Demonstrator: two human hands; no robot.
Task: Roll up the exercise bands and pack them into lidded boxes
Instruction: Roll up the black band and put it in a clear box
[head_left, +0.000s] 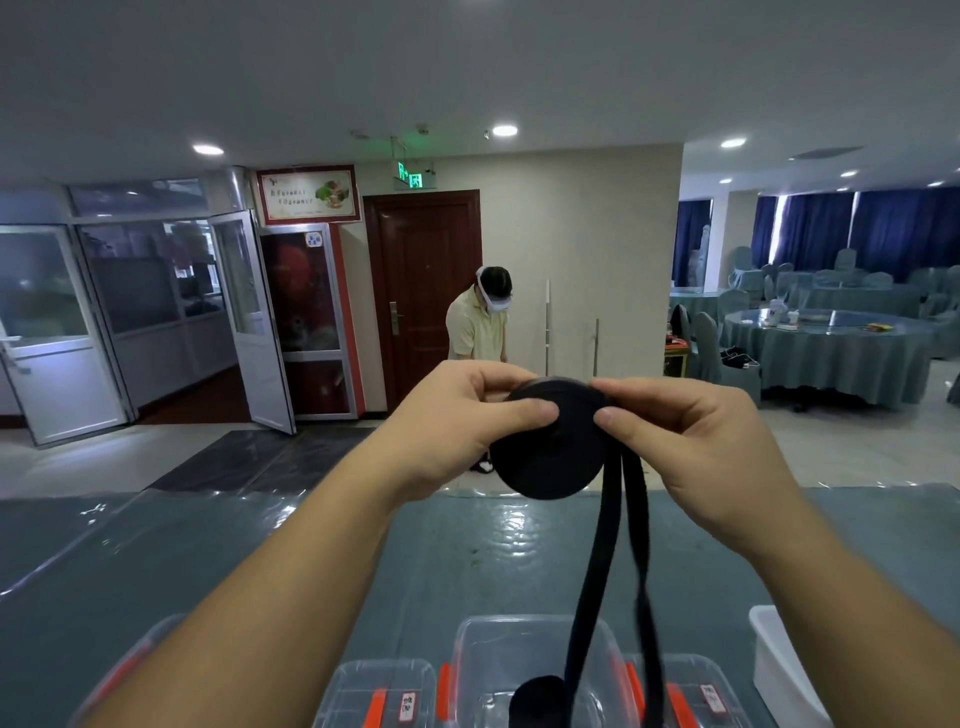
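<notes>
We hold the black exercise band (550, 447) up above the surface (467, 551), most of it wound into a flat disc whose round face looks back at us. Our left hand (457, 415) pinches the disc's left edge and our right hand (691, 436) pinches its right edge, each grip clamped on the roll. Two unrolled strands of matte woven strap hang straight down, long axis vertical, into the open clear box (535, 670) below. Their ends are cut off at the frame's bottom. Lidded clear boxes with orange clasps (374, 696) flank it, partly hidden by our forearms.
</notes>
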